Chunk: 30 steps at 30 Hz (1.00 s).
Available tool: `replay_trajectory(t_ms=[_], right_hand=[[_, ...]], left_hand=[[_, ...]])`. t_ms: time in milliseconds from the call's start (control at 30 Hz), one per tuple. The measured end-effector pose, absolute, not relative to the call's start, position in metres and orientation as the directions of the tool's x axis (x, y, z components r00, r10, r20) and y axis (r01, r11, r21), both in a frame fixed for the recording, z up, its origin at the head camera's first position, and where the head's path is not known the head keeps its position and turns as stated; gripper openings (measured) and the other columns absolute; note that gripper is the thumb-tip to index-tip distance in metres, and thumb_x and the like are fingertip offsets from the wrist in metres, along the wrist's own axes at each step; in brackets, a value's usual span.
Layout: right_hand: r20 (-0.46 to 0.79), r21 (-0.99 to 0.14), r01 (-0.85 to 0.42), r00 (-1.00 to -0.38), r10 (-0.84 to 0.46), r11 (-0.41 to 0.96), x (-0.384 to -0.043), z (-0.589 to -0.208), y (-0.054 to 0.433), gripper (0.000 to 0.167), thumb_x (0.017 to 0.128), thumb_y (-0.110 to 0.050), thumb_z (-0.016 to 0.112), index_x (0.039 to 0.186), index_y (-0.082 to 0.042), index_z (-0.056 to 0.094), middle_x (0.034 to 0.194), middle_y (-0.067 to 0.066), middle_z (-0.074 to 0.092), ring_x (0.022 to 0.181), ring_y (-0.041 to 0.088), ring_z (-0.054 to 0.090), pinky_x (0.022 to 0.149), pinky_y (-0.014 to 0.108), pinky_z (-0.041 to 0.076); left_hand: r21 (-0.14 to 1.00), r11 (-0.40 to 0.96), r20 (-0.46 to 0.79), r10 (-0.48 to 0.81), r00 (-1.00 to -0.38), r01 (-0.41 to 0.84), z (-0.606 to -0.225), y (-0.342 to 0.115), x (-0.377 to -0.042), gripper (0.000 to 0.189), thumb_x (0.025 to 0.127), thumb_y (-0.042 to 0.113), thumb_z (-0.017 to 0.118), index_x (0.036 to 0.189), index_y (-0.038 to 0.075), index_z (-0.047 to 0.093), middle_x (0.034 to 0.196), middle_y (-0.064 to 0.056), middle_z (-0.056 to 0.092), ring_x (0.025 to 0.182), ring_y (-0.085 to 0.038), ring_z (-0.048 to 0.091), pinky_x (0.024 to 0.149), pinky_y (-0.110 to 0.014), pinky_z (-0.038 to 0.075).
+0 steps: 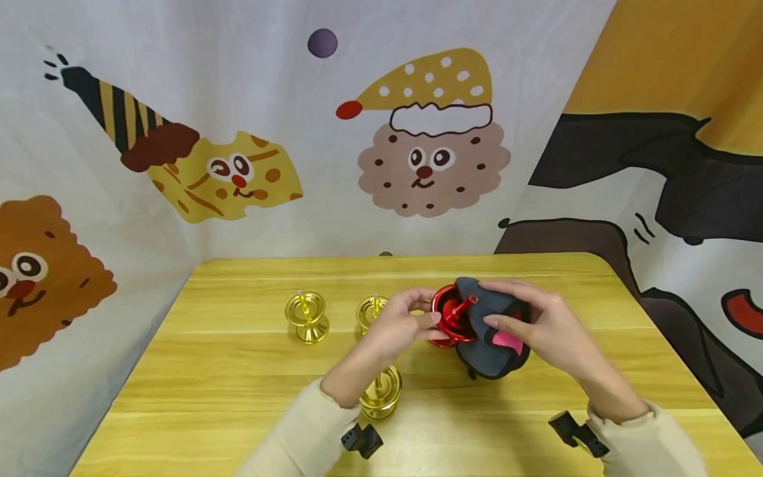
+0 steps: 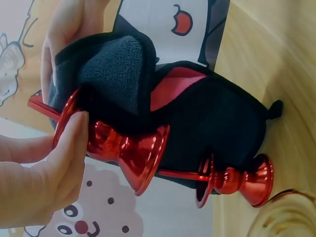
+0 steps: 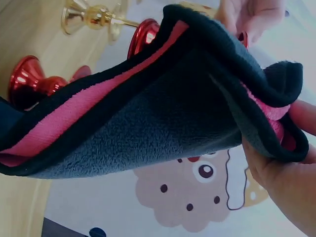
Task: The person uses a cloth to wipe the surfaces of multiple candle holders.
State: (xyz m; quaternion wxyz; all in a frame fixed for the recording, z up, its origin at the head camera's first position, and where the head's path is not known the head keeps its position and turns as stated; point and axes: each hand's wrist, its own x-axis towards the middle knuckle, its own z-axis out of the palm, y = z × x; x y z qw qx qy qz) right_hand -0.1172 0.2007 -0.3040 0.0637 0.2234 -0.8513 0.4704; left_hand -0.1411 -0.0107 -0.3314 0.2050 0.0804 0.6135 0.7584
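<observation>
My left hand grips a shiny red candle holder by its dish, thumb at the rim. The holder is tilted, with a thin stem rising from the dish and a flared foot below, as the left wrist view shows. A folded cloth, dark grey with a pink side and black edging, is pinched in my right hand. It lies against the right side of the dish and hangs down beside it. Behind the cloth, a second red candle holder stands on the table in the left wrist view.
Gold candle holders stand on the wooden table: one at the left, one partly behind my left hand, one nearer me below my left forearm. A cartoon-printed curtain hangs behind the table.
</observation>
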Motion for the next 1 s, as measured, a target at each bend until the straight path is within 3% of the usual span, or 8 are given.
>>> replay_trajectory(t_ms=[67, 167, 433, 767, 1000], right_hand=[[0.27, -0.769, -0.419, -0.898, -0.348, 0.483, -0.117, -0.307, 0.2, 0.043, 0.079, -0.002, 0.069, 0.12, -0.005, 0.059, 0.12, 0.016, 0.054, 0.083, 0.013, 0.061, 0.061, 0.026, 0.054], [0.23, -0.75, -0.405, -0.901, -0.368, 0.523, -0.118, -0.312, 0.198, 0.044, 0.079, -0.005, 0.07, 0.121, -0.007, 0.058, 0.122, 0.016, 0.053, 0.092, 0.02, 0.06, 0.064, 0.026, 0.053], [0.244, -0.741, -0.431, -0.888, -0.391, 0.516, -0.121, -0.323, 0.193, 0.044, 0.077, -0.006, 0.072, 0.119, -0.01, 0.061, 0.12, 0.014, 0.056, 0.105, 0.03, 0.055, 0.072, 0.026, 0.053], [0.241, -0.812, -0.375, -0.913, -0.328, 0.447, -0.12, -0.328, 0.188, 0.032, 0.078, -0.005, 0.071, 0.109, -0.011, 0.064, 0.109, 0.007, 0.06, 0.09, 0.02, 0.06, 0.067, 0.028, 0.054], [0.206, -0.842, -0.322, -0.933, -0.294, 0.432, -0.119, -0.321, 0.192, 0.031, 0.079, -0.009, 0.071, 0.109, -0.009, 0.064, 0.107, 0.01, 0.061, 0.079, 0.014, 0.061, 0.062, 0.027, 0.054]], left_hand=[[0.966, -0.142, -0.143, 0.409, -0.902, -0.217, -0.333, -0.011, -0.141, 0.028, 0.088, -0.011, 0.048, 0.116, -0.011, 0.05, 0.102, -0.02, 0.049, 0.086, -0.026, 0.061, 0.074, -0.031, 0.053], [0.97, -0.122, -0.142, 0.41, -0.901, -0.208, -0.334, -0.012, -0.139, 0.028, 0.088, -0.01, 0.049, 0.116, -0.01, 0.052, 0.103, -0.019, 0.05, 0.086, -0.027, 0.062, 0.074, -0.031, 0.053], [0.978, -0.091, -0.132, 0.426, -0.895, -0.187, -0.334, -0.013, -0.137, 0.03, 0.09, -0.006, 0.051, 0.119, -0.008, 0.052, 0.104, -0.018, 0.053, 0.087, -0.028, 0.063, 0.072, -0.031, 0.054], [0.972, -0.118, -0.133, 0.432, -0.892, -0.202, -0.334, -0.012, -0.138, 0.029, 0.089, -0.005, 0.052, 0.118, -0.008, 0.053, 0.108, -0.017, 0.055, 0.089, -0.027, 0.062, 0.072, -0.031, 0.054], [0.974, -0.103, -0.143, 0.414, -0.899, -0.202, -0.331, -0.011, -0.139, 0.029, 0.088, -0.001, 0.056, 0.117, -0.007, 0.056, 0.105, -0.016, 0.056, 0.087, -0.025, 0.063, 0.072, -0.028, 0.053]])
